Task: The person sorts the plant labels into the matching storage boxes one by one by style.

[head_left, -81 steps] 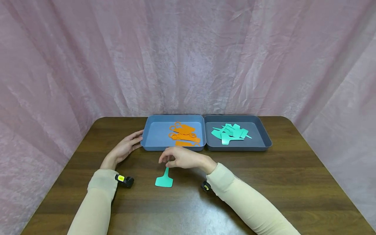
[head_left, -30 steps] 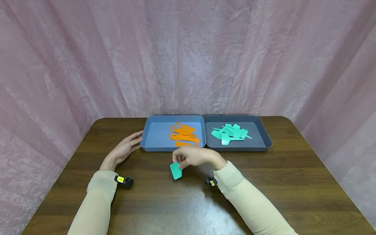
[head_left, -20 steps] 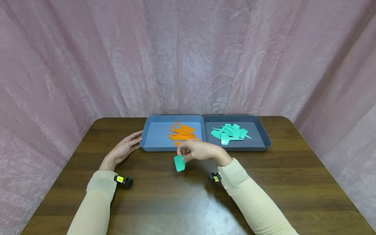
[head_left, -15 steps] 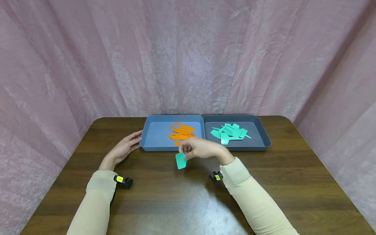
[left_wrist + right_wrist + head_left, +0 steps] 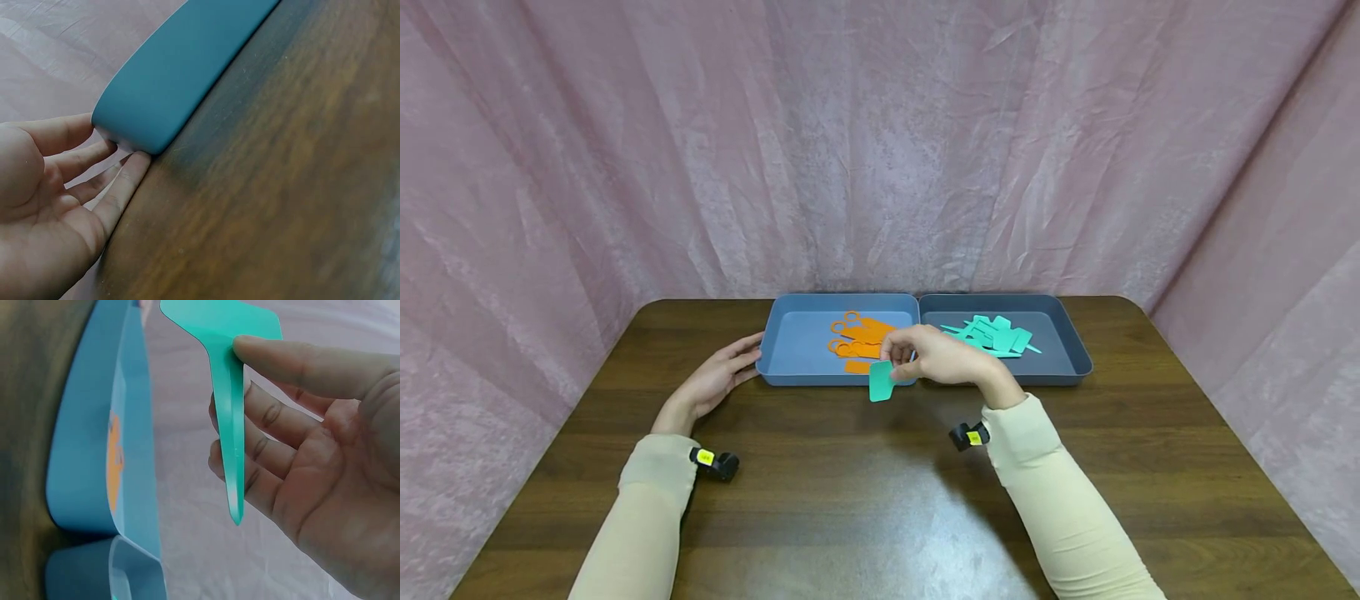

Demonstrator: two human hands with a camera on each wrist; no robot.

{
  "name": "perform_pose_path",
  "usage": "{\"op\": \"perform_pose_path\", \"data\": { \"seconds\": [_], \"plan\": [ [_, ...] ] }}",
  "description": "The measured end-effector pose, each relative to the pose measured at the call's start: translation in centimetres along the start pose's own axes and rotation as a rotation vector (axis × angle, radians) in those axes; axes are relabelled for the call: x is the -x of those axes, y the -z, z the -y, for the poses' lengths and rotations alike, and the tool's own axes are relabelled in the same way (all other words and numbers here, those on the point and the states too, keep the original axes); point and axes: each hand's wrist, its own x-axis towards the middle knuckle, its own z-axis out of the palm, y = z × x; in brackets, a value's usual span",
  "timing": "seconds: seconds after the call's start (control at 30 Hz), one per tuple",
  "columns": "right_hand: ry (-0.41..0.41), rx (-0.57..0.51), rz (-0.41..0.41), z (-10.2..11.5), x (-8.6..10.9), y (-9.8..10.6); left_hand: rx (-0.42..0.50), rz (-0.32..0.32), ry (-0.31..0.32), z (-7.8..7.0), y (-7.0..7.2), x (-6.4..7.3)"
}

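My right hand (image 5: pixel 943 358) pinches a green T-shaped plant label (image 5: pixel 228 412) between thumb and fingers, close to where its head meets the pointed stem. In the head view the label's broad head overlaps the front wall of the blue tray (image 5: pixel 805 379). My left hand (image 5: pixel 56 187) rests its straight fingers against that tray's left corner. Orange tags with ring ends (image 5: pixel 857 350) lie in the right part of the blue tray, some hidden behind my right hand. Several green plant labels (image 5: pixel 1000 333) are heaped in the dark grey tray (image 5: pixel 1060 367).
Both trays stand side by side at the back of the brown wooden table (image 5: pixel 820 517), their rims meeting. A pink curtain (image 5: pixel 880 167) hangs behind and around the table. Each wrist carries a small black camera (image 5: pixel 724 467).
My right hand has picked the green plant label up from the table and carried it back and to the right, up to the trays. The left hand stays at the blue tray's corner.
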Motion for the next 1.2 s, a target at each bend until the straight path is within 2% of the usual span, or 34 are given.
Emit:
{"op": "perform_pose_path", "data": {
  "seconds": [0.13, 0.57, 0.97, 1.07, 1.2],
  "plan": [
    [-0.005, -0.007, -0.037, 0.0, 0.5, 1.0, -0.008, -0.003, -0.002, 0.1, 0.1, -0.1],
    [-0.056, -0.092, -0.229, -0.9, 3.2, 4.0, -0.006, 0.006, -0.003, 0.1, 0.1, 0.0],
    [-0.234, -0.119, -0.491, -2.3, 4.2, 5.6, -0.007, -0.001, 0.001, 0.0, 0.0, -0.3],
    [-0.259, -0.124, -0.515, -2.6, 4.6, 6.2, 0.005, 0.002, 0.002, 0.0, -0.1, -0.3],
    [-0.297, -0.103, -0.507, -3.2, 5.1, 7.3, 0.015, 0.002, 0.000, 0.1, -0.1, -0.3]
  ]
}}
